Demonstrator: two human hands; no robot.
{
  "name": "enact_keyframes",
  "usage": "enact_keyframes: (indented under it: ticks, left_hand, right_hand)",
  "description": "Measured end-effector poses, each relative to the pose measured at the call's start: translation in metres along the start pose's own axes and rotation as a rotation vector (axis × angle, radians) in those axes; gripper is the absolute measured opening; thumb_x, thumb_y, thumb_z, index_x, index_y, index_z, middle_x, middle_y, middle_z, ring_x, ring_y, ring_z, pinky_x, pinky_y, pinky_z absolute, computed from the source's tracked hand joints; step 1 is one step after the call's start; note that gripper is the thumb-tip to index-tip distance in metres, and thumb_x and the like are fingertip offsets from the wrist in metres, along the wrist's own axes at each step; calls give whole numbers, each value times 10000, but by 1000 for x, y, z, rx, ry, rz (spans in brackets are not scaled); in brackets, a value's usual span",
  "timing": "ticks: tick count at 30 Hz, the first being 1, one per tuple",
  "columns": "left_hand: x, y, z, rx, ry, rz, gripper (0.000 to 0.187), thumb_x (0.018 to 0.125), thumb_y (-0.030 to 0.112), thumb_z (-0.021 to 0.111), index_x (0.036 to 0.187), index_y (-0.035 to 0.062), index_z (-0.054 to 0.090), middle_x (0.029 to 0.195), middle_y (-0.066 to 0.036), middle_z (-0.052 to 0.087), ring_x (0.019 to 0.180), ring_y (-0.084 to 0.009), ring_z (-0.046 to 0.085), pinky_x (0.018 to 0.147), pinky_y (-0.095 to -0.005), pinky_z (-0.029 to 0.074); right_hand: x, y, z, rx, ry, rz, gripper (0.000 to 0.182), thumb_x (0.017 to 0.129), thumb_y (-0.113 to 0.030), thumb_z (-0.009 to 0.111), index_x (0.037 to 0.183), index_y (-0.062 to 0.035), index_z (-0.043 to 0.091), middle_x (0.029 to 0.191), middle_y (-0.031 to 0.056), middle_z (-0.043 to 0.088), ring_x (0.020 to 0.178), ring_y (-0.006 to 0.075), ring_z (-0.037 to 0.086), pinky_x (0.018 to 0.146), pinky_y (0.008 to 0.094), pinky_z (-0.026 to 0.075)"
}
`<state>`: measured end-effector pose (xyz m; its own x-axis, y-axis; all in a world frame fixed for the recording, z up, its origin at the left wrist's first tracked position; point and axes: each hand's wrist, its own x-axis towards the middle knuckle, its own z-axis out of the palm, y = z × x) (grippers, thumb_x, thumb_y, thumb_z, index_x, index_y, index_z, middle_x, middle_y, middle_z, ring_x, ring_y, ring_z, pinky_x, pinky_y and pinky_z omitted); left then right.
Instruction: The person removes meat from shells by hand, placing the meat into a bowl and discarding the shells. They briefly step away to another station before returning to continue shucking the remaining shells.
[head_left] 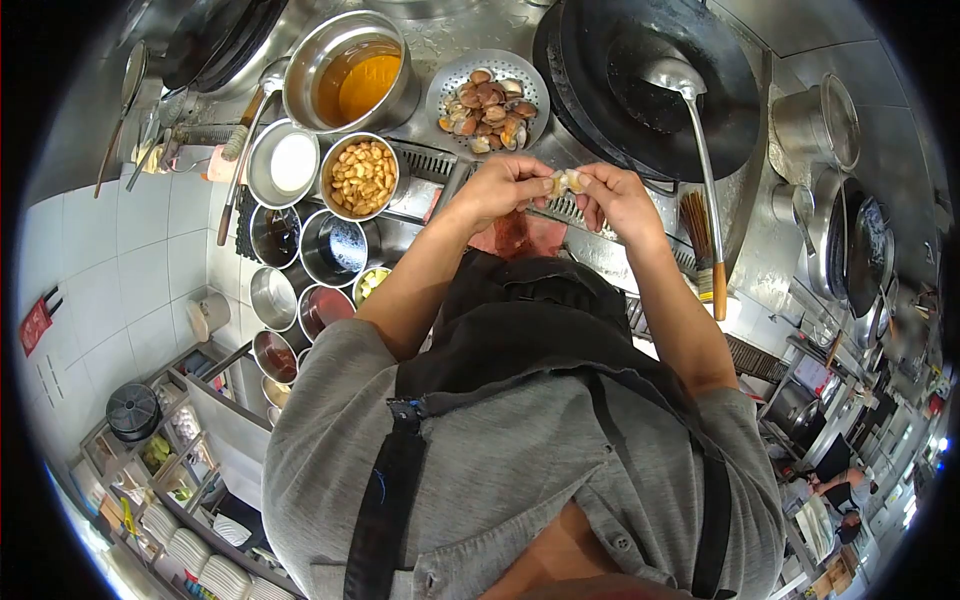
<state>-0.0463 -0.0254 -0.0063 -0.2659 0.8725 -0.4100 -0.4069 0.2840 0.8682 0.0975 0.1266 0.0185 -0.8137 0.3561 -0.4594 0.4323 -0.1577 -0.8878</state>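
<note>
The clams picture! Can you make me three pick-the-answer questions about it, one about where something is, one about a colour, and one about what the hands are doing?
1. Where is the perforated dish of clams?
A. between the pot of orange liquid and the black wok
B. on the floor
C. inside the wok

2. What colour is the shirt?
A. red
B. grey
C. yellow

3. What are the left hand and right hand doing?
A. resting flat and apart
B. gripping the ladle
C. holding one clam together

Answers: 1 A, the dish sits between pot and wok. 2 B, the cloth under the dark apron is grey. 3 C, both hands' fingertips pinch the same clam; the ladle lies untouched in the wok.
</note>
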Motion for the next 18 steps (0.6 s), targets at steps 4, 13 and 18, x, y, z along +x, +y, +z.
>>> enact_keyframes:
  ticks: [4, 13, 18]
  left_hand:
    - [5, -14, -5, -16, -45, 133, 127, 880, 103, 650, 972, 19, 670, 802, -13, 652, 694, -75, 575, 603, -212, 430]
    - [10, 8, -46, 857, 7, 783, 111, 802, 31, 646, 905, 43, 685, 869, -97, 680, 807, -264, 657, 714, -346, 521]
    - [59, 22, -102, 1108, 177, 702, 191, 830, 165, 660, 1006, 98, 693, 931, -124, 690, 862, -294, 665, 777, -366, 531]
  right_hand:
    - [1, 13, 1, 247, -97, 92, 183, 942, -185, 548, 942, -11, 604, 647, 16, 560, 399, 83, 471, 359, 214, 344]
    - [39, 30, 9, 172, -266, 143, 218, 933, -155, 521, 770, -17, 565, 632, 44, 580, 409, 138, 525, 366, 264, 394]
    - [77, -31, 35, -293, 67, -201, 268, 918, -172, 519, 1058, 42, 602, 730, 119, 665, 550, 195, 653, 509, 315, 515]
